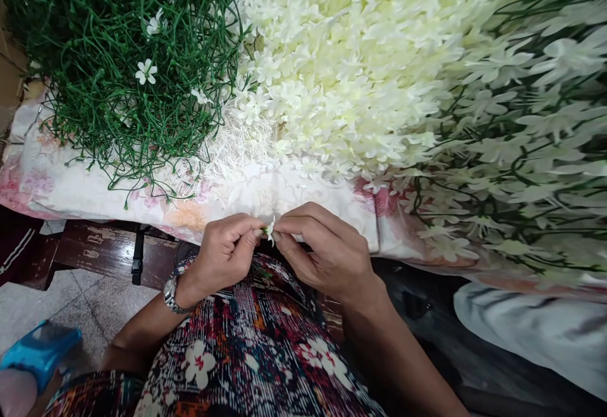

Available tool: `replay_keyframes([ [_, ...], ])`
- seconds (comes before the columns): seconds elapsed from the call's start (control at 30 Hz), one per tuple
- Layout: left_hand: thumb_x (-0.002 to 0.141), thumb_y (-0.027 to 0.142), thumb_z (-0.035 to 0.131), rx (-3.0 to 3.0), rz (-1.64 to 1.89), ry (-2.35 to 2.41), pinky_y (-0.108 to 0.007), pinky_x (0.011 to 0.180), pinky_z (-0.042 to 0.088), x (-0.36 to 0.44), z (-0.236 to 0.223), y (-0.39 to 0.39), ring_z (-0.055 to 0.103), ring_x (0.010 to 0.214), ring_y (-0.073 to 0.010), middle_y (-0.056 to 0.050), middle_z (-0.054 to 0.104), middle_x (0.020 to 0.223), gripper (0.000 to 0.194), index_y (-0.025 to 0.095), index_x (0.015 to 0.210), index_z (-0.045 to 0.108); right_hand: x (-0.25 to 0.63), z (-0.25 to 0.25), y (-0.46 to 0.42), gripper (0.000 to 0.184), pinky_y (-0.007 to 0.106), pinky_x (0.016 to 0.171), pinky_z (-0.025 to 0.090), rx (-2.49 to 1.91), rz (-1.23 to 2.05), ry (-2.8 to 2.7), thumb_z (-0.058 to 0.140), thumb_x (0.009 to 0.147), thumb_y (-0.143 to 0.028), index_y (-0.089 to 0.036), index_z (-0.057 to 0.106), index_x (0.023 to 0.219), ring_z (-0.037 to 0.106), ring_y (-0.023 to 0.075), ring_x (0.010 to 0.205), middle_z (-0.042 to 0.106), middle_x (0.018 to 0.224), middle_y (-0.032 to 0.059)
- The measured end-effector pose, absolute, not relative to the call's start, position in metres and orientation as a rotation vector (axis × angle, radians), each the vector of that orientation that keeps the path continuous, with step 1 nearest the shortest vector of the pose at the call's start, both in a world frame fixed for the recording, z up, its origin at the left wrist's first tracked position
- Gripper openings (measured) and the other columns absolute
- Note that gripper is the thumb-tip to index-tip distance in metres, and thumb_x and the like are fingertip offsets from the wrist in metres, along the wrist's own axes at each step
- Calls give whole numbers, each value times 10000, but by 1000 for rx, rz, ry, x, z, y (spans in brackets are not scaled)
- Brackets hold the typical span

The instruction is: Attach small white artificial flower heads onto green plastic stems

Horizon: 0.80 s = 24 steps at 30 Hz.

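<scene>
My left hand (230, 249), with a watch on its wrist, pinches something green, apparently a stem end (264, 231), between thumb and forefinger. Facing it, my right hand (327, 249) has its thumb and forefinger closed on a small white artificial flower (271, 229). The two pinches almost meet at the table's near edge, above my lap. Beyond my left hand lies a tangled heap of green plastic stems (142, 69) with a few white blossoms among them. A large pile of loose cream-white flower heads (351, 82) spreads beyond my right hand.
Assembled white flowers on green stems (512, 126) fill the right side. Thin white pieces (237, 142) lie between the heaps. A floral cloth (190, 211) covers the table. Below are a wooden bench (104, 249), a blue object (45, 347) at lower left, and pale fabric (531, 335) at right.
</scene>
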<state>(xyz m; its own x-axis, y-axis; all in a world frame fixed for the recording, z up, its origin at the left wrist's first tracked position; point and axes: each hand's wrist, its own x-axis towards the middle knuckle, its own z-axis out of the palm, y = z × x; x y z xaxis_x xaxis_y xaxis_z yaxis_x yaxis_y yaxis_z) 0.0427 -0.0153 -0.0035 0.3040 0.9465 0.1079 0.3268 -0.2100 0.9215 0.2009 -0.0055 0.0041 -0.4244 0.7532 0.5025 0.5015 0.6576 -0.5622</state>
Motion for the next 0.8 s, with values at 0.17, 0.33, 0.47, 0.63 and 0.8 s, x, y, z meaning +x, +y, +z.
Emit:
replay_keyframes([
  [0.17, 798, 120, 403, 1883, 935, 1209, -213, 510, 318, 46, -5, -15, 412, 526, -87, 10, 455, 567, 164, 131, 720, 547, 199, -1, -4, 147, 238, 567, 450, -972, 431, -2093, 494, 728, -48, -165, 472, 815, 498, 111, 663, 525, 686, 30],
  [0.33, 782, 96, 400, 1900, 1000, 1227, -211, 485, 290, 50, -9, -15, 365, 497, -76, 26, 388, 535, 181, 137, 622, 472, 194, -9, -6, 168, 235, 568, 450, -982, 459, -2044, 501, 717, -32, -162, 464, 817, 492, 106, 663, 513, 693, 26],
  [0.47, 765, 81, 398, 1865, 1042, 1248, -211, 482, 283, 51, -11, -15, 355, 492, -71, 34, 371, 531, 187, 148, 593, 426, 191, -13, -6, 193, 236, 569, 455, -1004, 425, -2007, 506, 711, -29, -166, 468, 841, 499, 106, 668, 517, 705, 22],
  [0.63, 747, 59, 398, 1838, 1067, 1277, -211, 473, 265, 53, -11, -14, 326, 481, -64, 43, 339, 520, 185, 150, 585, 404, 189, -15, -6, 207, 239, 560, 455, -1004, 395, -2020, 512, 703, -18, -161, 469, 847, 493, 111, 661, 521, 703, 30],
  [0.8, 753, 69, 403, 1804, 1057, 1281, -212, 475, 273, 52, -11, -14, 327, 478, -63, 42, 343, 512, 207, 149, 562, 403, 188, -14, -6, 184, 250, 572, 454, -991, 369, -2058, 521, 714, -32, -153, 478, 848, 493, 119, 673, 522, 702, 39],
])
